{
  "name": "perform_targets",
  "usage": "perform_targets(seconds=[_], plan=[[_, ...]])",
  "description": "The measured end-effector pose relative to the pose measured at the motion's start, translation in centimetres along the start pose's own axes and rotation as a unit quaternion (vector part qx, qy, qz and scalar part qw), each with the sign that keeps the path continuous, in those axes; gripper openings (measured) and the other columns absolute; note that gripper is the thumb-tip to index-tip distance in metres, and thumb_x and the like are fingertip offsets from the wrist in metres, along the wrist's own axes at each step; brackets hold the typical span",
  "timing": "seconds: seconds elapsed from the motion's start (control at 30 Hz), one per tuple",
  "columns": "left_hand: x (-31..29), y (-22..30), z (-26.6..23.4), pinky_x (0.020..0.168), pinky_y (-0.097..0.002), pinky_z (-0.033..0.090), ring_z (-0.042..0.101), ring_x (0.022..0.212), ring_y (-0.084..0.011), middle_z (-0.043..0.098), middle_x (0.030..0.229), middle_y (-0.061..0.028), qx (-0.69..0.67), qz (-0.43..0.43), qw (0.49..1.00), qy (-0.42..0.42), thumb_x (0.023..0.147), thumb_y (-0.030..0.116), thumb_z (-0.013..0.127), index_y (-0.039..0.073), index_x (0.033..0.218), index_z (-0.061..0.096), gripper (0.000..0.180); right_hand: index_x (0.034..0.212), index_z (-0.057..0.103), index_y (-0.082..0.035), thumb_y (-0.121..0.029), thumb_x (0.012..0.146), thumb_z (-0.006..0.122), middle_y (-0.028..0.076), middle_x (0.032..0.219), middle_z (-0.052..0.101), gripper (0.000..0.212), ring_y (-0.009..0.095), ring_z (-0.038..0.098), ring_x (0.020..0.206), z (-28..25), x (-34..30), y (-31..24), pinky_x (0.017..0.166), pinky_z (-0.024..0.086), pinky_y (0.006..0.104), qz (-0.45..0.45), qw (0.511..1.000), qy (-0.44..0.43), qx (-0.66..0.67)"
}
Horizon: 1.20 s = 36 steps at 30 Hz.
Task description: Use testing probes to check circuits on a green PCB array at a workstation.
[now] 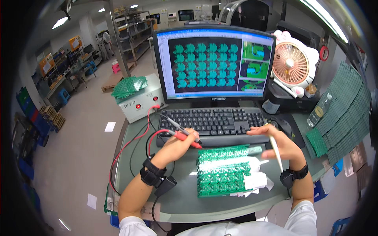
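Observation:
My left hand (176, 146) is closed around a red test probe (182, 136) and a grey-black test probe (175, 123), whose tips point toward the keyboard's front edge and the boards. Just right of them lies a green circuit board panel (220, 188) with rows of round units, partly whitened by glare. My right hand (277, 142) hovers beyond the panel's right side, fingers apart, with a slim white stick (276, 154) held along the palm. Below the fingers are a pale green marker (254, 150) and crumpled white paper pieces (255, 181) on the panel's right edge.
Behind the hands stand a black keyboard (212, 120) and a monitor (215, 97) showing a board layout. A white probe box (143, 104) carries green boards (130, 85). On the right are a mouse (284, 126), fan (291, 63), bottle (319, 110) and green sheets (342, 114). Cables trail at left.

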State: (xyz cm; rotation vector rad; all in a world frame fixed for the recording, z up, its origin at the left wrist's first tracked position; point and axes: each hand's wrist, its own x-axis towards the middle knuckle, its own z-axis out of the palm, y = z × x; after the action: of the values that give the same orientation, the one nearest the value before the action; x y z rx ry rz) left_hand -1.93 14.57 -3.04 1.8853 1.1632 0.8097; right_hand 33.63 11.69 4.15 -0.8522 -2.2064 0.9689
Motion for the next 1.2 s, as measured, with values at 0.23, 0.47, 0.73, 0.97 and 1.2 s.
perform_targets(seconds=[0.23, 0.47, 0.73, 0.97, 1.2], plan=[[0.4, -0.4, -0.3, 0.089, -0.0337, 0.043, 0.058, 0.096, -0.0224, 0.063, 0.099, -0.0113, -0.095, 0.034, 0.993, 0.065, 0.098, 0.030, 0.039, -0.003, 0.096, 0.060, 0.039, 0.123, 0.049, -0.007, -0.058, 0.062, 0.080, 0.012, 0.143, 0.045, 0.085, 0.036, 0.037, 0.136, 5.1, 1.2, -6.1, 0.109, 0.024, 0.0570, -0.081, 0.933, -0.159, -0.313], [0.0, 1.0, -1.5, 0.096, -0.0324, 0.040, 0.057, 0.099, -0.0189, 0.064, 0.101, -0.0119, -0.172, 0.058, 0.978, 0.106, 0.098, 0.026, 0.036, -0.001, 0.089, 0.061, 0.037, 0.121, 0.049, -0.010, -0.054, 0.061, 0.081, 0.011, 0.143, 0.045, 0.081, 0.034, 0.042, 0.131, 5.4, 1.7, -7.0, 0.102, 0.032, 0.0532, -0.071, 0.914, -0.182, -0.355], [-0.9, 3.1, -2.7, 0.072, -0.0251, 0.042, 0.055, 0.080, -0.0128, 0.064, 0.095, -0.0117, -0.254, 0.034, 0.957, 0.140, 0.098, 0.029, 0.033, 0.001, 0.083, 0.060, 0.041, 0.117, 0.053, -0.013, -0.044, 0.056, 0.086, 0.007, 0.143, 0.045, 0.076, 0.032, 0.039, 0.132, 5.6, 3.0, -7.0, 0.099, 0.033, 0.0486, -0.114, 0.933, -0.164, -0.298], [-1.2, 3.7, -3.0, 0.071, -0.0263, 0.041, 0.054, 0.079, -0.0131, 0.063, 0.092, -0.0115, -0.242, 0.075, 0.957, 0.140, 0.098, 0.029, 0.032, 0.002, 0.081, 0.059, 0.042, 0.116, 0.054, -0.014, -0.044, 0.055, 0.086, 0.006, 0.142, 0.045, 0.075, 0.033, 0.036, 0.134, 6.0, 3.7, -6.8, 0.100, 0.032, 0.0488, -0.115, 0.932, -0.169, -0.300], [-1.2, 3.7, -3.0, 0.072, -0.0267, 0.041, 0.052, 0.077, -0.0126, 0.063, 0.091, -0.0105, -0.241, 0.081, 0.957, 0.143, 0.098, 0.030, 0.033, 0.001, 0.083, 0.060, 0.043, 0.115, 0.054, -0.015, -0.044, 0.053, 0.086, 0.005, 0.142, 0.046, 0.075, 0.033, 0.037, 0.133, 6.1, 3.8, -6.8, 0.100, 0.032, 0.0491, -0.118, 0.931, -0.169, -0.300]])
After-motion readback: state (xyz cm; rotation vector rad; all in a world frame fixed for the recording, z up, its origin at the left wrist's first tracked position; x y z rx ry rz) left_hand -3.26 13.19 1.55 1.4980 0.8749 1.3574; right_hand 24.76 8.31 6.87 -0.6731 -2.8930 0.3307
